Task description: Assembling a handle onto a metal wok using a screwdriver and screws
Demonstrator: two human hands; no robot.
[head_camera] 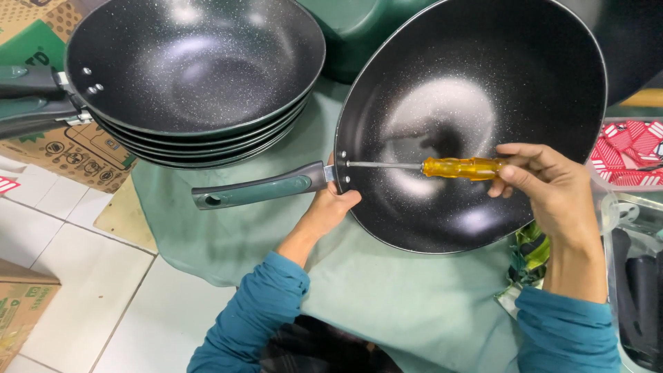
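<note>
Here, mid-frame, your left hand (330, 205) grips the pan (476, 117) beside its handle (255, 190), while your right hand (545, 186) pinches the screwdriver (463, 167), tip at the handle rivets.

Left hand (331, 204) fingers hidden behind wok (476, 117)

Floor of pale square tiles (83, 276) with grey joints, lit from overhead. A green cloth (387, 290) covers the work surface. Brown printed cardboard boxes (83, 148) stand at upper left; another box (21, 311) sits at lower left.
</note>
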